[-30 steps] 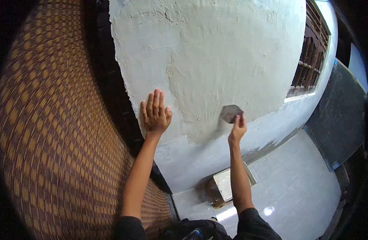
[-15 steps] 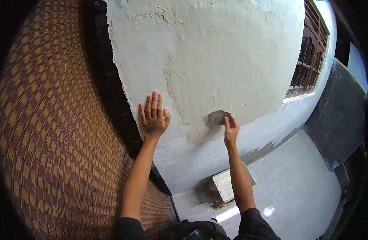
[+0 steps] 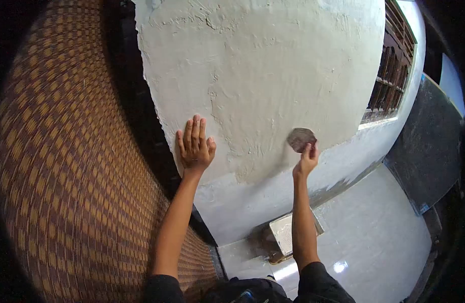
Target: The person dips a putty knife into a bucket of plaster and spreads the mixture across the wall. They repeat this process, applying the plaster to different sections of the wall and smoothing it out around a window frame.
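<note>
My left hand (image 3: 195,146) lies flat against the wall (image 3: 273,76), palm down and fingers stretched upward, near the wall's ragged left edge. Between the thumb and fingers of my right hand (image 3: 307,158) is a thin, dark, roughly many-sided scraper blade (image 3: 301,139), pinched at its lower right corner. The blade overlaps the lower right part of a beige skim coat, and a soft shadow falls below and left of it. Ridges and lumps of filler run down the wall between my two hands.
A woven brown-and-tan mat screen (image 3: 76,166) curves along the left, with a dark gap beside the wall. Below stands a box with a pale, smeared top (image 3: 283,233) on the shiny tiled floor (image 3: 374,222). At right are a barred window (image 3: 391,70) and a dark leaning panel (image 3: 427,146).
My right hand has moved right and slightly up with the scraper blade, whose broad face now shows more. My left hand stays in place on the wall.
</note>
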`<action>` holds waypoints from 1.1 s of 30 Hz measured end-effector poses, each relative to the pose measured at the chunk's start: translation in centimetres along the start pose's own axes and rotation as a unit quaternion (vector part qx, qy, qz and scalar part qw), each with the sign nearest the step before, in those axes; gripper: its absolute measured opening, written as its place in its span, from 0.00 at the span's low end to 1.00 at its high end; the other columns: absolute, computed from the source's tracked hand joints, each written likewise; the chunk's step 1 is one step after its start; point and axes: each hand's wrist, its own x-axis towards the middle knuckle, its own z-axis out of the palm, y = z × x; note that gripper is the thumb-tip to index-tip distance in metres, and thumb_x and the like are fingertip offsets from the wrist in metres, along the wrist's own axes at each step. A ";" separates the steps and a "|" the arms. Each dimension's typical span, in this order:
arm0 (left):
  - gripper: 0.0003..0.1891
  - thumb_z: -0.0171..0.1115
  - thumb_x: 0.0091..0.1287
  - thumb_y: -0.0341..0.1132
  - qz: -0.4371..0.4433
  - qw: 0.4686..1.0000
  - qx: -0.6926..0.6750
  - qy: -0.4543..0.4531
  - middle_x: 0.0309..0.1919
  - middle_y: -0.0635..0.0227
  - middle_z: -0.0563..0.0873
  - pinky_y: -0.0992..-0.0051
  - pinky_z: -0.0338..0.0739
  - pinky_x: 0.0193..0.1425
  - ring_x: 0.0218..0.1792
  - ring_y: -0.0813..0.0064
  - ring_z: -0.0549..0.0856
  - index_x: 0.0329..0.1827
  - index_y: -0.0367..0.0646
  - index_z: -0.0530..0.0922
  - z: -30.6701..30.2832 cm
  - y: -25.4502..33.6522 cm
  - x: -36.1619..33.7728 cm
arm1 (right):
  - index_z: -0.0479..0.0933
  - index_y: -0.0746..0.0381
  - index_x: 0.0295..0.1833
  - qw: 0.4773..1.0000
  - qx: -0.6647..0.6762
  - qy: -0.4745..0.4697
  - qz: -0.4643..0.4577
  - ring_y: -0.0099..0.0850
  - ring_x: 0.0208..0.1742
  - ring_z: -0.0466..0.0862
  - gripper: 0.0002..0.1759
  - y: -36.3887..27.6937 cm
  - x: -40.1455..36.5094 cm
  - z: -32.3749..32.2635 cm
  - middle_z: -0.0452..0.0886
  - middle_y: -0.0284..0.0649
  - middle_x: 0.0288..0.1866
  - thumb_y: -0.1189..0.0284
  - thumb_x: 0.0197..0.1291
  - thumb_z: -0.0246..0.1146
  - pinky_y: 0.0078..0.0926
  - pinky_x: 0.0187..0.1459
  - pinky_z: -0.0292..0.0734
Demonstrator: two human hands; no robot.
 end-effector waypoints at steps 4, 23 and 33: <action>0.29 0.48 0.69 0.41 0.001 1.000 -0.009 0.003 0.73 0.64 0.65 0.55 0.49 0.77 0.74 0.65 0.63 0.73 0.44 0.62 -0.1 0.1 0.2 | 0.74 0.69 0.61 0.981 -0.063 -0.180 0.016 0.26 0.54 0.79 0.18 -0.3 -2.5 0.4 0.80 0.40 0.55 0.74 0.68 0.61 0.24 0.57 0.73; 0.28 0.48 0.69 0.42 -0.001 1.000 -0.017 0.003 0.73 0.65 0.67 0.56 0.48 0.77 0.74 0.66 0.63 0.73 0.45 0.64 -0.1 0.1 -0.1 | 0.77 0.68 0.55 0.963 -0.040 -0.259 -0.058 0.25 0.48 0.81 0.13 -4.5 -2.6 6.2 0.83 0.39 0.48 0.78 0.67 0.60 0.23 0.54 0.75; 0.28 0.47 0.69 0.42 -0.002 1.000 -0.015 0.001 0.73 0.64 0.66 0.55 0.49 0.77 0.74 0.65 0.63 0.73 0.45 0.63 0.0 0.1 -0.3 | 0.77 0.68 0.57 0.995 0.006 -0.088 -0.046 0.24 0.48 0.80 0.14 -6.4 -0.5 7.1 0.83 0.38 0.48 0.74 0.68 0.61 0.22 0.51 0.75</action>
